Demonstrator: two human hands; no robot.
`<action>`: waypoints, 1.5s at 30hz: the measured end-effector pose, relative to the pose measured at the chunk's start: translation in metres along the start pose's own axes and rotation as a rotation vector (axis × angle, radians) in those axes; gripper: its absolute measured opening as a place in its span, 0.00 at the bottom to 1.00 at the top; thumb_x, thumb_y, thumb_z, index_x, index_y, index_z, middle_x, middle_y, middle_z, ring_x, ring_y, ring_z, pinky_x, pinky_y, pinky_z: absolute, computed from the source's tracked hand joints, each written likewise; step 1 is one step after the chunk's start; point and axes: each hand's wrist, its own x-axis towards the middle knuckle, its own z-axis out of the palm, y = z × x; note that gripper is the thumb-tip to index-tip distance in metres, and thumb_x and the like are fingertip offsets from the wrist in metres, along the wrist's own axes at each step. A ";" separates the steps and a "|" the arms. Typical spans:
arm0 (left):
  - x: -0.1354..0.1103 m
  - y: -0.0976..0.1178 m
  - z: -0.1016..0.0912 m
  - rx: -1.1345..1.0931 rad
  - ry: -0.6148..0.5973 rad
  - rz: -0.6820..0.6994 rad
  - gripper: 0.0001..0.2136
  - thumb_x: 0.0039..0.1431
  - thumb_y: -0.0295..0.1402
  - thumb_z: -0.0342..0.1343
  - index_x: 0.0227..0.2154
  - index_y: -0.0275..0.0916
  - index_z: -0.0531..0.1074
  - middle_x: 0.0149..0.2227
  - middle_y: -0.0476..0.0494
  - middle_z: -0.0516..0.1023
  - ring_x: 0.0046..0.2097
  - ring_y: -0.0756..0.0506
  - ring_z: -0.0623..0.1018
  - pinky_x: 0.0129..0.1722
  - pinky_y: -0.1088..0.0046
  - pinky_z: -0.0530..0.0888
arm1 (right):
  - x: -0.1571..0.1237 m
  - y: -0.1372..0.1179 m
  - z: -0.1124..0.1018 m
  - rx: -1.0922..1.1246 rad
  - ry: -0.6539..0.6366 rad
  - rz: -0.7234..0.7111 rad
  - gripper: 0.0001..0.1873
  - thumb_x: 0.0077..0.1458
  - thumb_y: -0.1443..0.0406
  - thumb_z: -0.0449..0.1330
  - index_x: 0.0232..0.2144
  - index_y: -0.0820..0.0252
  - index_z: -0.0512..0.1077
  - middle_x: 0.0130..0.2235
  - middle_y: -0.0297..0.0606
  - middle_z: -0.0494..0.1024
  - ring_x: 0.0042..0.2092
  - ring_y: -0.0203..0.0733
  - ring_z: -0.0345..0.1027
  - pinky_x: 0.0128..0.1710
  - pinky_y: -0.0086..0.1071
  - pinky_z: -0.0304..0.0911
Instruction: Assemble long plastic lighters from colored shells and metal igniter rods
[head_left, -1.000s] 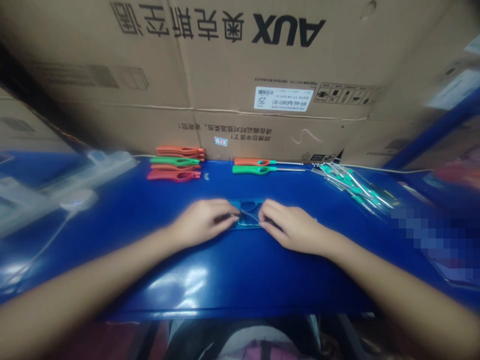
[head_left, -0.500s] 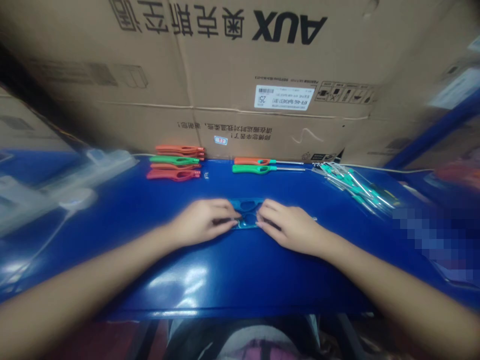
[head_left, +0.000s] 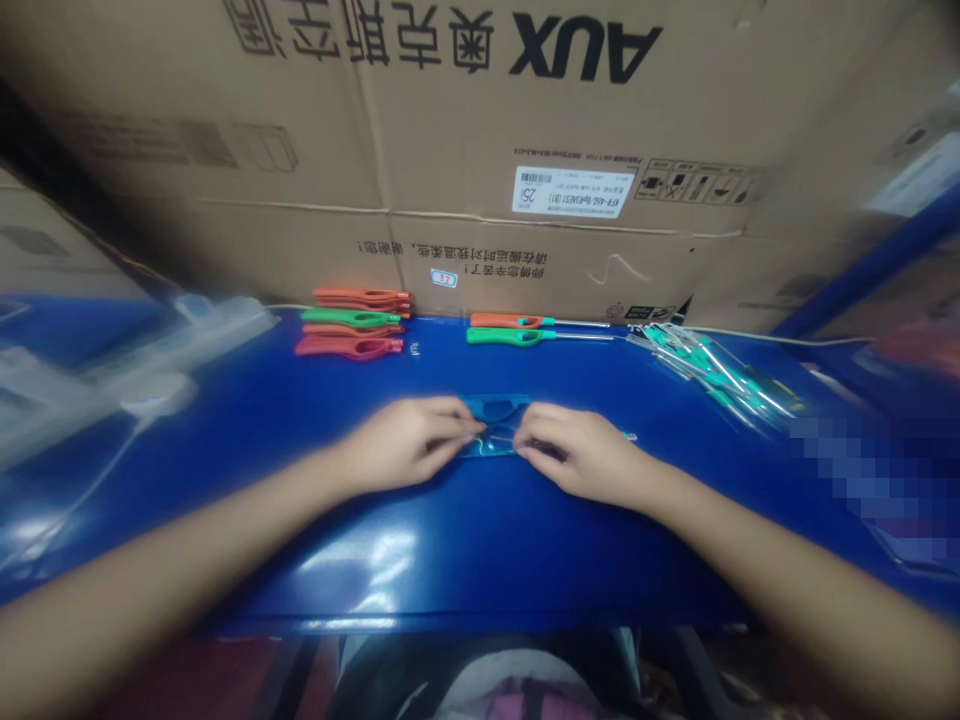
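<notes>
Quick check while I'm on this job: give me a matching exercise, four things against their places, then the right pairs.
Things
1. blue piece
2. red handle
3. green-handled tool
4. heap of green-and-metal parts

Places
A. right of the right hand, farther back
B. visible between both hands
C. front of the handle pile on the left
D. just in front of an orange-handled tool

Pairs: 1-B; 2-C; 3-D; 4-A

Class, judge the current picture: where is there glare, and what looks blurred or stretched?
Head view: white glare on the blue tabletop, left of centre near its front edge; head view: the pale object at far left is smeared, while the large print on the carton is legible; head view: both forearms look stretched toward the lower corners.
</notes>
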 end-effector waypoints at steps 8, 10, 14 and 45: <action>0.000 -0.004 0.002 -0.044 0.032 -0.018 0.10 0.68 0.31 0.55 0.46 0.38 0.81 0.43 0.41 0.81 0.43 0.46 0.81 0.46 0.71 0.77 | 0.001 0.002 0.001 0.008 0.011 0.004 0.05 0.63 0.67 0.58 0.40 0.57 0.74 0.42 0.37 0.78 0.38 0.38 0.71 0.36 0.30 0.63; 0.000 -0.004 0.002 -0.050 0.026 -0.023 0.10 0.68 0.31 0.55 0.46 0.38 0.81 0.43 0.41 0.81 0.43 0.46 0.81 0.46 0.72 0.76 | 0.001 0.002 0.002 0.013 0.010 -0.008 0.05 0.63 0.67 0.58 0.39 0.57 0.74 0.42 0.37 0.78 0.39 0.38 0.71 0.38 0.30 0.63; 0.000 -0.002 0.000 -0.033 0.007 -0.030 0.11 0.69 0.32 0.55 0.46 0.38 0.81 0.44 0.42 0.81 0.44 0.46 0.81 0.46 0.72 0.76 | 0.001 0.002 0.001 0.006 0.001 -0.002 0.05 0.64 0.68 0.58 0.39 0.57 0.74 0.41 0.36 0.78 0.40 0.39 0.72 0.38 0.31 0.63; -0.003 0.035 -0.005 0.583 -0.264 -0.067 0.24 0.71 0.43 0.49 0.63 0.36 0.66 0.45 0.35 0.73 0.44 0.38 0.76 0.44 0.59 0.75 | 0.003 -0.001 -0.001 -0.045 -0.032 0.075 0.03 0.63 0.67 0.58 0.38 0.56 0.73 0.40 0.34 0.78 0.37 0.37 0.70 0.34 0.30 0.57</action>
